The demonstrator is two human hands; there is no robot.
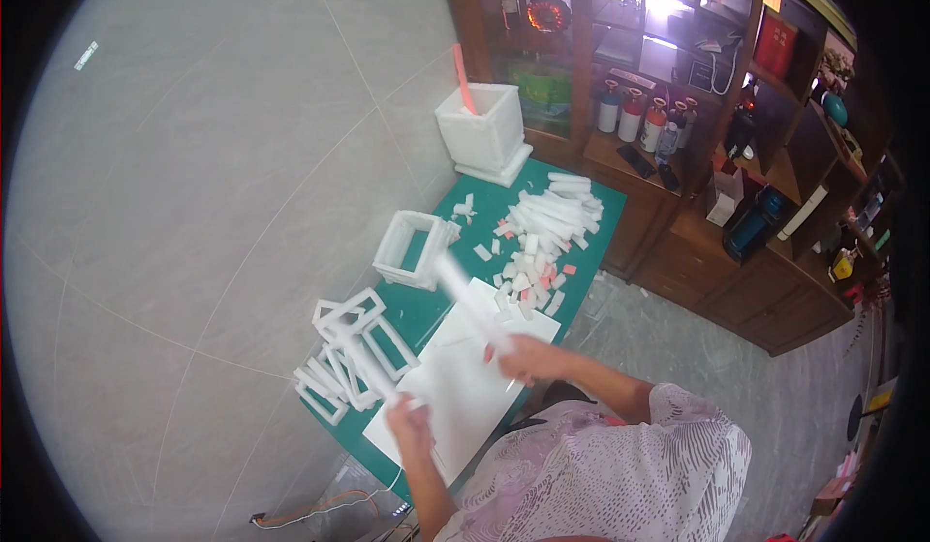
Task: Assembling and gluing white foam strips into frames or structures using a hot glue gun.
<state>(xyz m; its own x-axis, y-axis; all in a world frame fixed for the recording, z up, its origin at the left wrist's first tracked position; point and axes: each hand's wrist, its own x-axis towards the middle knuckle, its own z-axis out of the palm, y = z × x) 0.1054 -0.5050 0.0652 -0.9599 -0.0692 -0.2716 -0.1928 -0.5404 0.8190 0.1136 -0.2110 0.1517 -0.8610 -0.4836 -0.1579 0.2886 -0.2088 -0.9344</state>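
Note:
My left hand is closed round the lower end of a white foam-like strip, which slants up over the table. A second white strip, smeared by motion, is gripped at its near end by my right hand. Both hands are above a white board lying on the green table. Left of them lean several white rectangular frames. Farther off stands a hollow white square box frame, close to the tip of the right-hand strip.
White strips are heaped at the table's right, with small white and pink pieces beside them. At the far corner a white box holds an upright pink strip. A wooden cabinet with bottles stands beyond; a grey wall borders the left.

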